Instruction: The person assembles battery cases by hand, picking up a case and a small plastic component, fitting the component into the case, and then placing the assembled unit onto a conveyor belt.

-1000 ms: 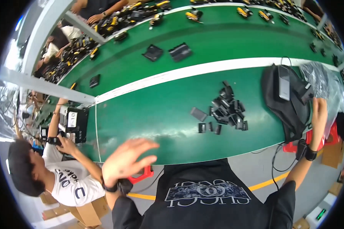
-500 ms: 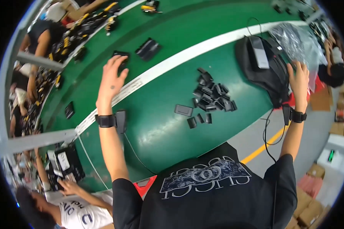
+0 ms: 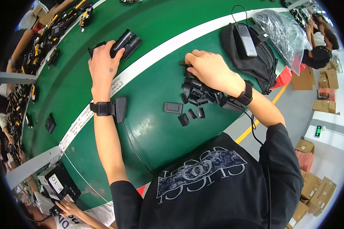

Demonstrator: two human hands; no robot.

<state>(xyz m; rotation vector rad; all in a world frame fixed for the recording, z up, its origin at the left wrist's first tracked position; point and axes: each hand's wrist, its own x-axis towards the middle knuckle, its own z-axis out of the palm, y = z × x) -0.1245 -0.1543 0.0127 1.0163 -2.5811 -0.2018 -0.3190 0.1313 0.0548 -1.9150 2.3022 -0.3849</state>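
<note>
Left hand [image 3: 102, 63] grips black oblong plastic housing [image 3: 123, 42] beyond white stripe [image 3: 156, 57]; right hand [image 3: 210, 70] curled on black clip pile [image 3: 195, 93]: pick singly.

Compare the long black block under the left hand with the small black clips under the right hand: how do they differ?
The long black rectangular block is far bigger than any of the small black plastic clips. The block lies beyond the white stripe; the clips lie nearer the person. The block sits almost alone; the clips form a loose pile. The left hand rests on the block's end, while the right hand covers the pile's top. Both are black, on the green belt.
</note>
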